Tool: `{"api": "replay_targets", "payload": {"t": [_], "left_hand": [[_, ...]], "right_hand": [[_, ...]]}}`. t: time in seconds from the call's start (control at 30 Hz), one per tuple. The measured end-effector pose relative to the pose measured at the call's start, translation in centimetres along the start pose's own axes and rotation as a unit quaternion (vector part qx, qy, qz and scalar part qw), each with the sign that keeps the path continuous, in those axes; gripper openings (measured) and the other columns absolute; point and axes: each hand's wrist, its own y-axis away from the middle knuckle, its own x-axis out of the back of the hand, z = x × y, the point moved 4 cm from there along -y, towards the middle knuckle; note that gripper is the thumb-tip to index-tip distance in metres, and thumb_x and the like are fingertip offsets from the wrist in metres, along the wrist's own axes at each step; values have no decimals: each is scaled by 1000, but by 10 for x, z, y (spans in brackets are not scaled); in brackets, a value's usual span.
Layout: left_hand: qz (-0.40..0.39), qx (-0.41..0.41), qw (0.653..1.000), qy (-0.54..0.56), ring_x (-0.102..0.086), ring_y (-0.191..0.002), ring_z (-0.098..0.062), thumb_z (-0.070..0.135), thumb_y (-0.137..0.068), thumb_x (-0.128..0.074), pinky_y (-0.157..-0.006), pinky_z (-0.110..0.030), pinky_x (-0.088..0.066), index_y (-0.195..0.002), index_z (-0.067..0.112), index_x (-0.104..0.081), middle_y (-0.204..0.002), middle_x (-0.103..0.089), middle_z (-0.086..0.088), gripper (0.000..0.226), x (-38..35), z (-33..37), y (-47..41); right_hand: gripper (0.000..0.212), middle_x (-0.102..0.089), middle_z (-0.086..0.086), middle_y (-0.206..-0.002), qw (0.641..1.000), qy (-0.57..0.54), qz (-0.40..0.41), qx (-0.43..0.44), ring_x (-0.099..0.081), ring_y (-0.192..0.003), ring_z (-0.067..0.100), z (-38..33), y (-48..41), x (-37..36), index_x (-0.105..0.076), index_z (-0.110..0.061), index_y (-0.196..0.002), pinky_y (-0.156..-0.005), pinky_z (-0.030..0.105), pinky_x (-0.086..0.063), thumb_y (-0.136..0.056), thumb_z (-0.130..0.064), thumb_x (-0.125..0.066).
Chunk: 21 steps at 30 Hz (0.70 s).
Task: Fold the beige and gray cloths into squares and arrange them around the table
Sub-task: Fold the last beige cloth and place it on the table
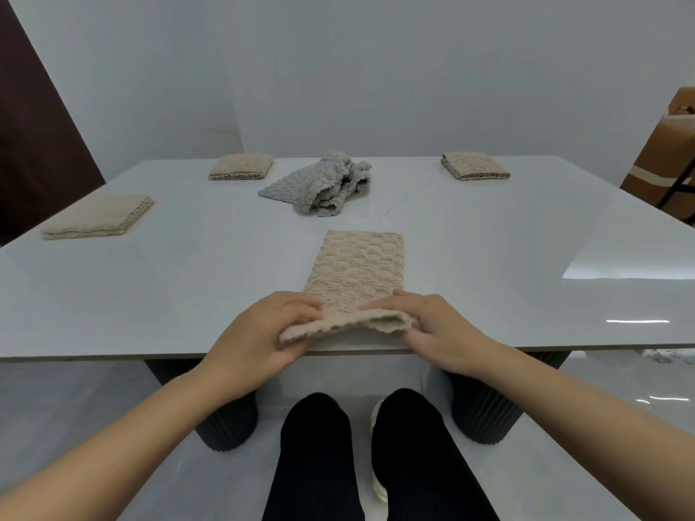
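Observation:
A beige cloth [355, 267] lies as a long strip on the white table [489, 265], running away from me. Its near end is lifted off the table's front edge. My left hand [259, 332] pinches the near left corner and my right hand [432, 329] pinches the near right corner. A crumpled pile of gray cloths [323, 184] sits further back in the middle. Three folded beige squares lie around the table: one at the left edge [99, 216], one at the far left [241, 166], one at the far right [474, 165].
Dark ribbed table legs [485, 411] stand under the front edge on either side of my legs. A brown cardboard box [662, 156] stands beyond the table's right side. A dark panel [34, 137] lines the left wall.

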Motion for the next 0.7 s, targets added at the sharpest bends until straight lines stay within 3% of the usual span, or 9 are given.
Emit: {"api": "replay_targets", "payload": {"t": [0.07, 0.13, 0.2, 0.27, 0.4, 0.5, 0.57, 0.63, 0.7], "left_hand": [[36, 101, 989, 101, -65, -95, -8, 29, -85, -69, -85, -24, -47, -94, 25, -70, -98, -71, 11, 10, 4, -4, -9], [67, 166, 972, 151, -67, -85, -12, 20, -87, -69, -80, -29, -49, -89, 25, -71, -88, -72, 6, 6, 4, -11, -24], [82, 214, 954, 192, -68, -84, -20, 28, -85, -68, -81, -37, -54, -91, 26, -71, -90, -74, -1, 7, 2, -18, -44], [78, 253, 944, 195, -67, -86, -30, 44, -80, -64, -79, -47, -55, -90, 24, -69, -90, -72, -9, 23, -1, -25, -63], [82, 310, 933, 163, -67, -81, -28, 34, -93, -54, -70, -42, -55, -87, 16, -66, -84, -69, -6, 24, -12, -42, -101], [53, 355, 929, 87, -62, -83, -30, 35, -94, -48, -68, -39, -52, -85, 8, -62, -85, -65, -8, 32, -23, -58, -124], [10, 372, 928, 10, -56, -84, -28, 33, -96, -44, -64, -33, -43, -78, 9, -54, -87, -62, -8, 32, -30, -66, -136], [-25, 385, 920, -64, -56, -92, -28, 33, -97, -41, -69, -32, -40, -84, 11, -54, -100, -63, -11, 28, -34, -71, -143], [-63, 386, 903, -176, -57, -102, -31, 34, -95, -40, -72, -33, -40, -105, 12, -55, -112, -61, -11, 28, -36, -70, -148]], "right_hand": [[30, -72, -11, -98, 995, -76, 50, -51, -64, -90, 10, 1, -7, 9, -71, -28, -109, -86, 29, -46, -88, -35, -50], [34, -63, -4, -79, 983, -129, 98, -84, -53, -72, 16, 7, -18, 17, -70, -11, -93, -70, 36, -41, -86, -42, -55], [44, -48, 4, -73, 969, -166, 146, -110, -43, -70, 14, 13, -29, 24, -56, 4, -82, -66, 33, -36, -84, -40, -57], [40, -50, 6, -75, 951, -197, 186, -149, -49, -73, 15, 20, -42, 32, -50, 7, -79, -68, 35, -42, -84, -32, -57], [27, -57, 6, -74, 913, -220, 211, -270, -56, -71, 19, 54, -69, 38, -51, -16, -66, -67, 38, -46, -81, -36, -60], [32, -51, -1, -62, 913, -144, 216, -315, -49, -64, 18, 71, -87, 44, -43, -20, -59, -60, 29, -39, -85, -31, -57], [32, -52, -2, -63, 923, -27, 200, -328, -51, -66, 20, 75, -96, 48, -44, -17, -61, -56, 28, -35, -89, -29, -52], [29, -60, 1, -78, 918, 98, 163, -347, -57, -80, 26, 77, -103, 48, -54, -16, -73, -61, 31, -37, -92, -37, -47], [30, -64, 3, -97, 904, 202, 126, -355, -59, -95, 30, 79, -108, 45, -60, -18, -99, -68, 32, -38, -94, -43, -44]]}}
